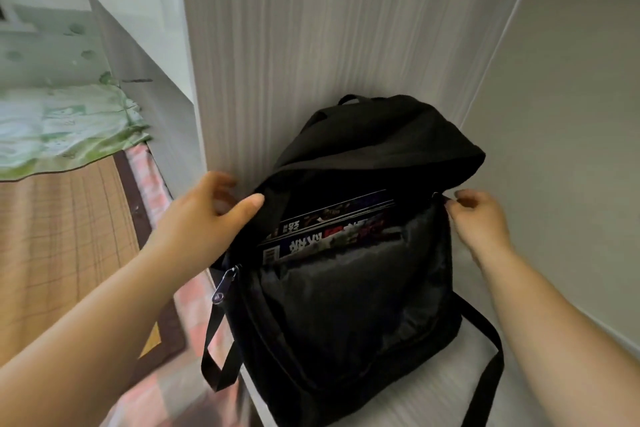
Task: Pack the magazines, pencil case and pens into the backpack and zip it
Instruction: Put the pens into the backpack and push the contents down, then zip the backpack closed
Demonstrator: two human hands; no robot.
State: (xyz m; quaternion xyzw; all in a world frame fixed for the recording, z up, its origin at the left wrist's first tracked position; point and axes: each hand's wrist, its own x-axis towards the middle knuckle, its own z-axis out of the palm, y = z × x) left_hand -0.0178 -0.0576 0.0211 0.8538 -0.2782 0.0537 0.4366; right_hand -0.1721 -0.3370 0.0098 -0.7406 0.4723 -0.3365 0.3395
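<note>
While its main compartment gapes open, black backpack [349, 305] stands on a white shelf [433, 392], leaning against a ribbed white panel [277, 45]. Contents: two magazines [329, 229] upright at the back. Left hand [211, 215]: thumb and fingers pinching the opening's left edge. Right hand [479, 218]: fingertips closed on the right edge; whether they grip a zip pull cannot be told. Zip pull [223, 286] hangs at front left.

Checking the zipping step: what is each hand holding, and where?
The left hand grips the backpack at the left edge of its opening. The right hand pinches the right end of the opening; whether it holds a zipper pull cannot be told.
</note>
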